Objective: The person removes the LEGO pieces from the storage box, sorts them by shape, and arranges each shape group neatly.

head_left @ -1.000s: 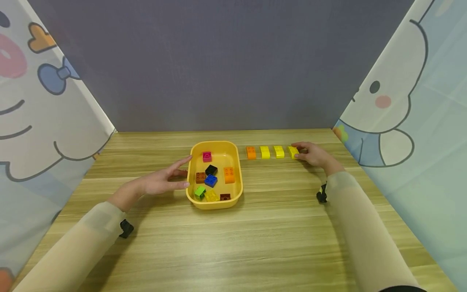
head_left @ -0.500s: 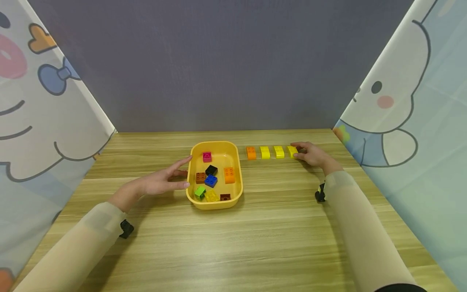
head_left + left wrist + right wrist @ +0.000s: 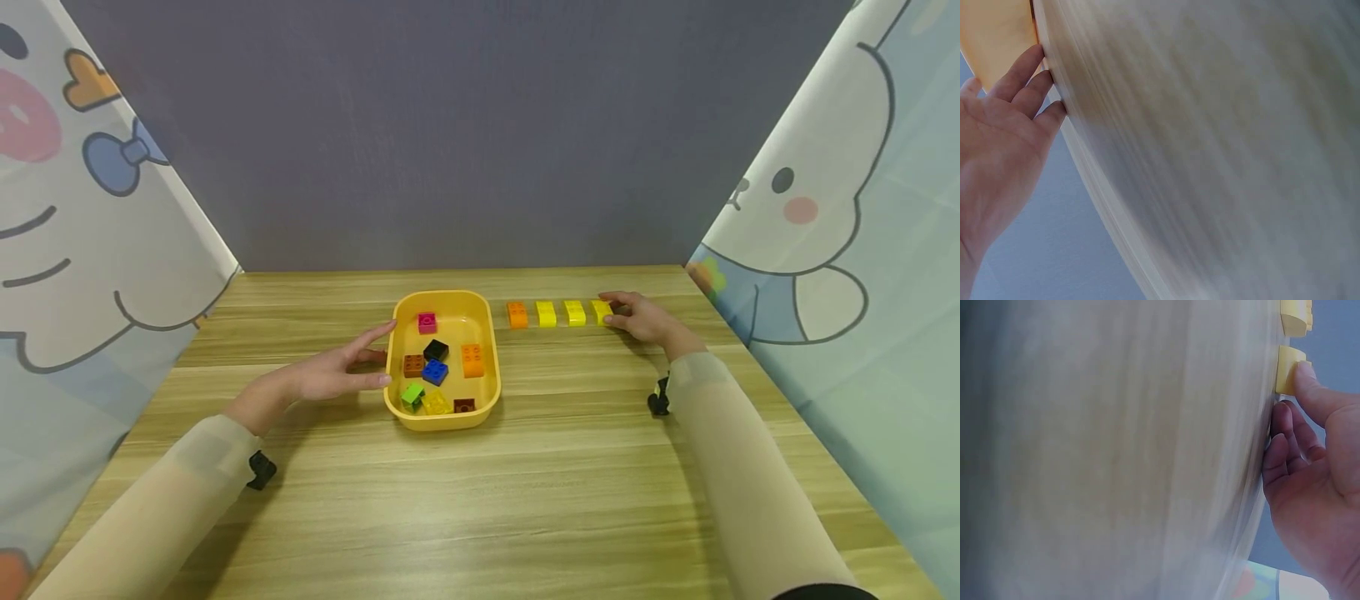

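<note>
My left hand (image 3: pixel 330 377) lies flat, fingers straight, touching the yellow plastic tray's (image 3: pixel 442 418) left wall; it holds nothing. My right hand (image 3: pixel 643 317), near the table's (image 3: pixel 480 500) far right corner, pinches the end yellow plastic brick (image 3: pixel 601 311).

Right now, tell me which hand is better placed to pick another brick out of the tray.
Left. The left hand rests with straight fingers against the yellow tray holding the loose bricks. The right hand is off at the far yellow brick, touching it.
</note>
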Demonstrator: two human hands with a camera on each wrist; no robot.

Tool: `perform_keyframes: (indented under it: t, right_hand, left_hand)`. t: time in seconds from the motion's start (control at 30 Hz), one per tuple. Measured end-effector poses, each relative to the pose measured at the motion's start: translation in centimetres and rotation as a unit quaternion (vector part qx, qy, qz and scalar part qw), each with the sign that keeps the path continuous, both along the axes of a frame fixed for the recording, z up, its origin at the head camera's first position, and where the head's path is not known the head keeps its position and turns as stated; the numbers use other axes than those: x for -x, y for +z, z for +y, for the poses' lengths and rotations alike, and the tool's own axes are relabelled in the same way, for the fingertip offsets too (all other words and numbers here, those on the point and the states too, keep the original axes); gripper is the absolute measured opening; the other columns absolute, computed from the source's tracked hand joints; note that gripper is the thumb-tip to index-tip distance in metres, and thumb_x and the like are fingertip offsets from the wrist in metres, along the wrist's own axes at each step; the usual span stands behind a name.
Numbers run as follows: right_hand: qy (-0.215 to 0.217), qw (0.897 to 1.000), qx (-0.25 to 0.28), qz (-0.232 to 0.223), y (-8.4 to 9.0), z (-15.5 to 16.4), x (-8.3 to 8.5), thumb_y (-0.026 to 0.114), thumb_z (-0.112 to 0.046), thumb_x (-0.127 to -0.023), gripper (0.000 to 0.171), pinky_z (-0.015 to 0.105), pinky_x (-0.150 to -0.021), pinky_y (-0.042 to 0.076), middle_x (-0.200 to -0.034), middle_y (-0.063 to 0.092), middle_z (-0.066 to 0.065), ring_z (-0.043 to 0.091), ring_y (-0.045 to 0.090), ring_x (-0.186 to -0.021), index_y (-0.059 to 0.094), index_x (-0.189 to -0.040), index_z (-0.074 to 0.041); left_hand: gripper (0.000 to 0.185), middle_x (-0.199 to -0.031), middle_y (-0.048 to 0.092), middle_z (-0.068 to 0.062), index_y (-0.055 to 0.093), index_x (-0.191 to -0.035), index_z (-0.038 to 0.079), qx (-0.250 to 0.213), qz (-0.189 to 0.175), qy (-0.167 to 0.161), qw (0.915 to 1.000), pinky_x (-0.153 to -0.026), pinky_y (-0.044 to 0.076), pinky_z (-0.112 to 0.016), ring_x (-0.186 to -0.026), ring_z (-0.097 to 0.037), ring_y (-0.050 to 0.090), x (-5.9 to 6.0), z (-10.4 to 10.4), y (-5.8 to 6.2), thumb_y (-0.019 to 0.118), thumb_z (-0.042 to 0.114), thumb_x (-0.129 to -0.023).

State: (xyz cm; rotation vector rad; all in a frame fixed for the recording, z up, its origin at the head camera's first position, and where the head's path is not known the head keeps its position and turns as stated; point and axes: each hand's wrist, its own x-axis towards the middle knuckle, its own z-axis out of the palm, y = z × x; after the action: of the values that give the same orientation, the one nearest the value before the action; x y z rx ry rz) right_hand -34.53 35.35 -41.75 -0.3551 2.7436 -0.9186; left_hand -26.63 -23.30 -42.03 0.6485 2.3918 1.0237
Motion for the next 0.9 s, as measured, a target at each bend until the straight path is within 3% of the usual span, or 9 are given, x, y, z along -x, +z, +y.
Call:
perform_keyframes:
  t: [0.2,0.3,0.4,0.53,0.67,0.9]
  right_hand:
    - [-0.012,1.000,0.006,0.004,-0.1,0.3,-0.2,0.056,-0.022,-0.117,0.063,0.070,-0.127,0.036,-0.163,0.042,0.037,0.058,0.047,-0.149,0.031,-0.171,0.000]
    - [-0.024,0.999,0.021,0.003,0.0,0.7,-0.6,0.052,-0.023,-0.118,0.063,0.069,-0.122,0.042,-0.163,0.043,0.036,0.057,0.049,-0.147,0.029,-0.172,-0.001]
    - [-0.033,0.998,0.046,0.022,0.3,1.0,-1.1,0.047,-0.024,-0.120,0.057,0.056,-0.105,0.058,-0.156,0.047,0.034,0.053,0.058,-0.132,0.033,-0.169,0.001]
    - [-0.032,0.994,0.079,0.074,1.2,0.7,-1.5,0.044,-0.026,-0.120,0.049,0.032,-0.082,0.058,-0.140,0.056,0.030,0.037,0.065,-0.105,0.047,-0.159,0.005]
    - [-0.022,0.991,0.099,0.088,2.4,-0.9,-2.3,0.048,-0.030,-0.119,0.047,0.031,-0.079,0.058,-0.133,0.061,0.025,0.032,0.063,-0.095,0.054,-0.155,0.000]
    - [0.029,0.989,0.125,0.076,3.7,-5.9,-3.8,0.054,-0.031,-0.118,0.040,0.040,-0.083,0.058,-0.130,0.063,0.028,0.045,0.062,-0.103,0.061,-0.149,-0.007]
  left_hand:
    - [0.096,-0.173,0.042,-0.026,0.004,-0.177,0.043,0.002,0.003,0.001,1.0000,-0.125,0.027,-0.082,-0.161,-0.053,0.038,-0.1,0.1,0.1,0.069,0.051,-0.107]
    - [0.097,-0.173,0.041,-0.026,0.003,-0.177,0.043,0.003,0.003,0.000,1.0000,-0.125,0.028,-0.082,-0.161,-0.053,0.037,0.0,0.1,0.0,0.069,0.052,-0.107]
    - [0.097,-0.173,0.040,-0.026,0.003,-0.177,0.042,0.000,0.000,-0.001,1.0000,-0.125,0.028,-0.082,-0.161,-0.053,0.037,0.0,0.2,0.0,0.069,0.052,-0.107]
    - [0.097,-0.173,0.041,-0.026,0.003,-0.177,0.041,-0.002,0.000,0.001,1.0000,-0.126,0.027,-0.081,-0.161,-0.053,0.037,0.1,0.2,0.1,0.070,0.051,-0.107]
    - [0.097,-0.173,0.041,-0.026,0.003,-0.177,0.043,0.000,0.002,0.002,1.0000,-0.125,0.028,-0.081,-0.161,-0.053,0.037,0.0,0.1,0.0,0.069,0.052,-0.107]
    - [0.097,-0.173,0.041,-0.026,0.003,-0.177,0.041,0.002,0.004,0.000,1.0000,-0.125,0.029,-0.081,-0.161,-0.053,0.037,-0.1,0.1,0.0,0.069,0.051,-0.107]
